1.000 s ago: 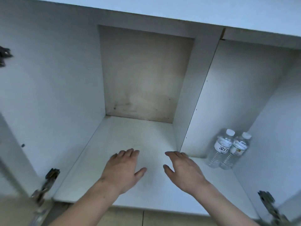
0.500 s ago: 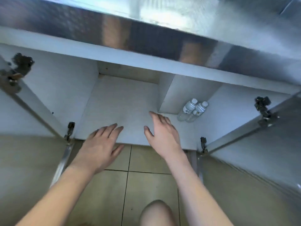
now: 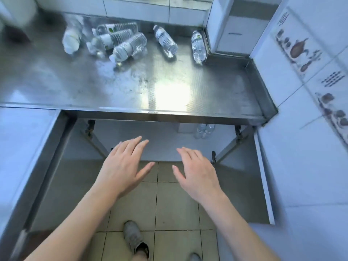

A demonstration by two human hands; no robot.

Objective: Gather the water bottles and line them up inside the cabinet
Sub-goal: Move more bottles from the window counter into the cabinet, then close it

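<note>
Your steel counter (image 3: 131, 87) fills the upper half of the view, a flat brushed sheet with a raised lip along its right edge and a bright glare patch near the front. Below the counter, the cabinet (image 3: 150, 136) stands open, its pale smooth floor showing between two swung-out doors (image 3: 263, 176). Below the counter's front edge lies a floor of square beige tiles (image 3: 169, 204), with your grey shoe (image 3: 132, 236) on it.

Both of your hands hang in front of the cabinet opening, below the counter's front edge, palms down and holding nothing. Your left hand (image 3: 122, 168) has its fingers straight and close together, thumb spread. Your right hand (image 3: 197, 174) has its fingers straight and slightly fanned.

At the back of the counter, clear ribbed plastic bottles (image 3: 120, 42) lie on their sides, several heaped at the left, two apart toward the right corner. Under the counter's right part, two more bottles (image 3: 204, 129) stand upright side by side, touching, inside the cabinet.
</note>
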